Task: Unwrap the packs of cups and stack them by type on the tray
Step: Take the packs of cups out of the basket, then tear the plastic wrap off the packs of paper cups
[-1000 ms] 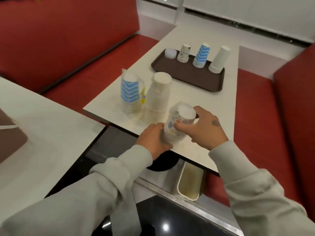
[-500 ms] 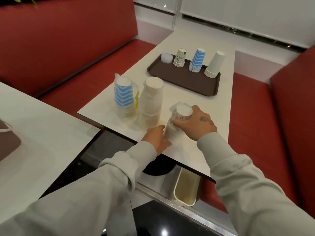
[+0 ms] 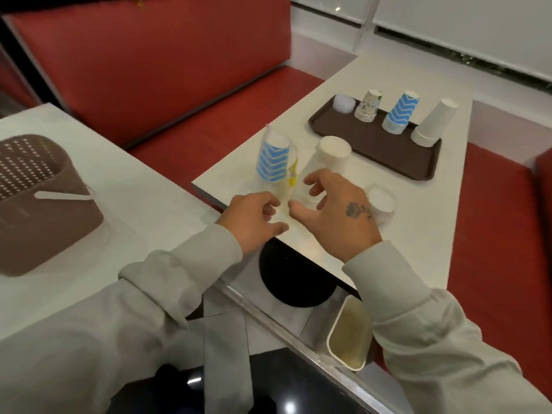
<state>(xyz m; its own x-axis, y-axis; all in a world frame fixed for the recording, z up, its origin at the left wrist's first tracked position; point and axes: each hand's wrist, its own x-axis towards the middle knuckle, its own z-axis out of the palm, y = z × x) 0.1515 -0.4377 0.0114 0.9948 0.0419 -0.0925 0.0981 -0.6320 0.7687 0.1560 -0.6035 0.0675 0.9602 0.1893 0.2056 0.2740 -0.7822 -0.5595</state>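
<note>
Though right grip (image 3: pixel 337 216) holds nothing, pack (image 3: pixel 381 201) sits beside.

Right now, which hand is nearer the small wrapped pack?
Right. The right hand is just beside the small wrapped pack; the left hand lies farther, past the right hand.

Right hand (image 3: pixel 334 213) covers the near side of the small wrapped pack (image 3: pixel 381 201), whose print is blurred beyond reading; its fingers hide the base of the white pack (image 3: pixel 330 158). Clear film between the blue chevron pack (image 3: pixel 274 158) and the left hand (image 3: pixel 254 218) is smeared, so whether that hand pinches it cannot be told. The pale object (image 3: pixel 344 103) at the far left corner of the tray (image 3: pixel 373 147) is too blurred to identify. The brown basket (image 3: pixel 44 210) is cut by the left edge. The bin (image 3: pixel 348 336) under the desk (image 3: pixel 418 222) lies partly behind the right sleeve (image 3: pixel 418 318).
</note>
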